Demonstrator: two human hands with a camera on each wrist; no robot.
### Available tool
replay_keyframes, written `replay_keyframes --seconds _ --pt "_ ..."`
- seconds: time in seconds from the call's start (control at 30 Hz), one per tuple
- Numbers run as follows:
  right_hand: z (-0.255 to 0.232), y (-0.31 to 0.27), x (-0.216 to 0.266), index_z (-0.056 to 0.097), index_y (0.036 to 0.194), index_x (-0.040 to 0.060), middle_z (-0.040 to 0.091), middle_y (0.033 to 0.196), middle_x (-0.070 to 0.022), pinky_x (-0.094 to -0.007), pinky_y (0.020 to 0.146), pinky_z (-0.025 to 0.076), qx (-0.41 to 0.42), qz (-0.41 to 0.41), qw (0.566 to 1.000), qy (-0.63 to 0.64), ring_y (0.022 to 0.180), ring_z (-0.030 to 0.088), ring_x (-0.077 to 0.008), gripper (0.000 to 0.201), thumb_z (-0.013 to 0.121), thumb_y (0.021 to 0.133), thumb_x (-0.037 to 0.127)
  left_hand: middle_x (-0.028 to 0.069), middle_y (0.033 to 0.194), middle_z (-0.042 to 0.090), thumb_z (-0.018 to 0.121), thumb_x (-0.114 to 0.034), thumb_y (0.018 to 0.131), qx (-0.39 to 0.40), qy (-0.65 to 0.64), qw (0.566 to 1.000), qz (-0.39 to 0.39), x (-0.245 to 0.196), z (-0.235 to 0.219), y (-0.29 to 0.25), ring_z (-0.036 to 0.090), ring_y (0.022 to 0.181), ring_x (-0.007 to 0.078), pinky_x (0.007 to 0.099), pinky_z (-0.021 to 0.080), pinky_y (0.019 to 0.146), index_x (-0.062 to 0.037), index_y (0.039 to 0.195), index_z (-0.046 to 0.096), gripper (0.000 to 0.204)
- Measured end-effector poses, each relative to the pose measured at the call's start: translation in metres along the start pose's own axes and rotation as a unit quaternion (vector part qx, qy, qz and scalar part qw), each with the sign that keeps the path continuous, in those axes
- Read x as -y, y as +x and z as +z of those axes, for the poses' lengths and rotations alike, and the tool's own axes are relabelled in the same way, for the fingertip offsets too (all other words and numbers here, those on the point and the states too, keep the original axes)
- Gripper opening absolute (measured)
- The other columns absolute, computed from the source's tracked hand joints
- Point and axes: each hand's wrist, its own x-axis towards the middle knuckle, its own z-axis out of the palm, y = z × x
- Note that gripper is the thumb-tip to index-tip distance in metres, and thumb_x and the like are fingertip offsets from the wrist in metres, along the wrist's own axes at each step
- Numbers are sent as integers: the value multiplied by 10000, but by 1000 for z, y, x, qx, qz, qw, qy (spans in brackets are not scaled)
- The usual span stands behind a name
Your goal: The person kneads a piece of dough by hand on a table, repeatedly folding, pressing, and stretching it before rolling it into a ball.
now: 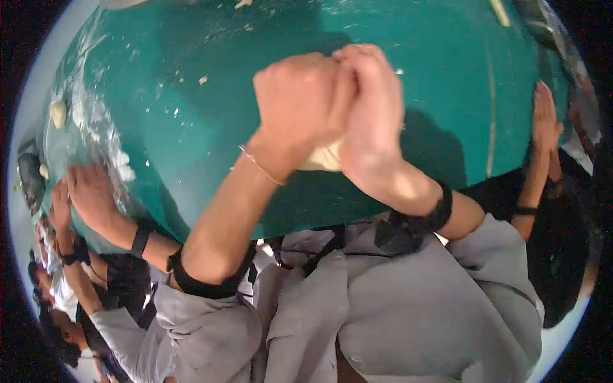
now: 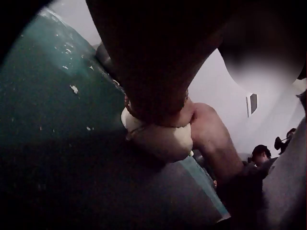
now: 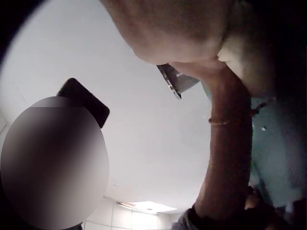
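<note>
A pale lump of dough (image 1: 322, 156) lies on the green table (image 1: 191, 127), mostly covered by my two hands. My left hand (image 1: 300, 96), with a thin bracelet at its wrist, is curled into a fist on top of the dough. My right hand (image 1: 370, 102) wraps over the left hand and the dough's right side. From the left wrist view the dough (image 2: 163, 141) bulges out under the hand against the table (image 2: 57, 143). The right wrist view shows dough (image 3: 244, 52) beside the palm, with the left forearm (image 3: 228, 158) below it.
Another person's floured hands (image 1: 89, 191) rest on the table at the left, near a flour streak (image 1: 96, 121) and a small dough ball (image 1: 59, 113). A third person's hand (image 1: 546, 118) lies at the right edge. Crumbs dot the table.
</note>
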Motion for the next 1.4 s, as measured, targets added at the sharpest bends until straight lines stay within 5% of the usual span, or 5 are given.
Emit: replay_keyframes --seconds 0.53,0.8,1.0,1.2,1.4 --pt "-27 -9 15 679 833 20 676 816 -144 -375 622 499 195 -163 894 -368 773 661 -246 398 736 784 411 156 1057 626 455 -133 888 -342 -424 798 -259 -52 -6 -64 577 940 215 329 447 813 21 1065 596 274" --pt "-56 -68 5 581 580 91 583 659 -75 -394 603 498 380 -573 613 -389 689 614 -283 296 669 753 314 215 1160 622 385 -25 782 -265 -485 797 -243 -38 -46 -105 621 1057 318 386 493 925 58 1201 531 451" --pt "-5 -45 9 586 561 47 586 575 -133 -471 512 503 454 -362 550 -600 558 619 -329 371 594 810 322 152 1017 664 409 -34 783 -352 -488 738 -306 -30 -36 -112 619 989 217 331 471 880 48 1092 601 373" --pt "51 43 -21 656 614 84 604 582 -193 -486 564 525 407 -512 569 -498 587 636 -387 399 503 886 333 171 1285 532 430 -151 965 -303 -481 749 -340 -32 -38 -96 536 1148 231 346 399 1010 74 1311 470 414" --pt "51 51 -21 624 622 39 590 614 -198 -493 575 455 152 -367 828 -395 591 588 -401 443 495 915 346 179 1140 632 446 -225 975 -222 -377 817 -375 -16 -59 -53 598 1055 247 331 435 920 62 1244 538 404"
